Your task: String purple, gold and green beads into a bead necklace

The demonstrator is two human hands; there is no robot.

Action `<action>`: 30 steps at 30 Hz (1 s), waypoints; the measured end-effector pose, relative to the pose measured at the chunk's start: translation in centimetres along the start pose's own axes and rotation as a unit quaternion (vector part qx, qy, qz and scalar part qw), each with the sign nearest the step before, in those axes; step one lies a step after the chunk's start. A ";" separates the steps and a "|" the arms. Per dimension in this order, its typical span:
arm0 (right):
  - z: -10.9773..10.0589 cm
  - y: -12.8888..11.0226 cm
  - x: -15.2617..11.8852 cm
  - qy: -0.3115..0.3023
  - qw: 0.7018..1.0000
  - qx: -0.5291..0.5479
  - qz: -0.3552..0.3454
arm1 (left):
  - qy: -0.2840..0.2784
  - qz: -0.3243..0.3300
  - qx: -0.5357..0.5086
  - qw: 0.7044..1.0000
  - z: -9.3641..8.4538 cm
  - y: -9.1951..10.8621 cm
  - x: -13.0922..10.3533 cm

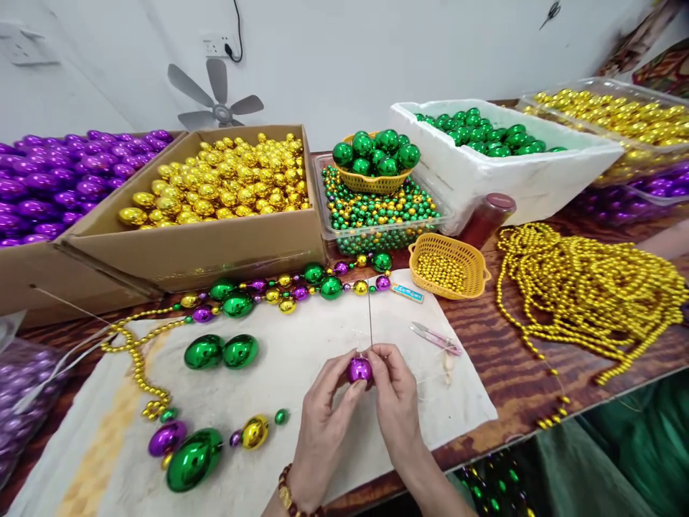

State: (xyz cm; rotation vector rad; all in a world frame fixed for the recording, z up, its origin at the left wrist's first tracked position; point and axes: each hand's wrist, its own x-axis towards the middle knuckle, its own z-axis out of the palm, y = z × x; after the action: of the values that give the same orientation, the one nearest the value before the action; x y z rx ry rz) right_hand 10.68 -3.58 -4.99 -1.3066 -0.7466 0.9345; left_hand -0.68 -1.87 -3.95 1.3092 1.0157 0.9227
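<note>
Over the white cloth [280,402], my left hand [326,406] pinches a shiny purple bead [359,370]. My right hand [392,395] is closed at the bead's right side, its thumb and forefinger on a thin dark needle [370,316] that points up and away. To the left lie two large green beads [240,352] side by side. A partly strung piece with a big green bead [194,459], purple, gold and small green beads rests at the lower left, joined to a gold bead chain [141,366]. Behind is a mixed bead strand [288,305].
Boxes of purple beads [59,187] and gold beads [215,187] stand behind, with a white foam box [538,172]. A yellow basket [476,273], pink snips [436,337] and a gold bead pile [586,301] lie rightward. A person's arm [664,240] shows at the right edge.
</note>
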 end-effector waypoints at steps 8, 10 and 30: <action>-3.0 0.2 -3.3 -0.135 0.986 -0.098 0.014 | 0.042 -0.137 -0.354 0.924 -3.0 3.5 2.6; -3.4 0.6 -5.0 -0.186 0.975 -0.117 0.019 | 0.053 -0.158 -0.408 0.898 -3.6 4.2 3.2; -3.4 1.5 -7.4 -0.185 0.973 -0.129 0.045 | 0.094 -0.173 -0.444 0.874 -3.8 4.7 3.6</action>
State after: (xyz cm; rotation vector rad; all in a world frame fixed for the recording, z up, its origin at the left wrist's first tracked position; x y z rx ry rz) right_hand 10.14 -11.68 -6.54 -1.4176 -1.1344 1.2039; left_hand -3.07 3.02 0.58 0.2566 0.7691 1.0580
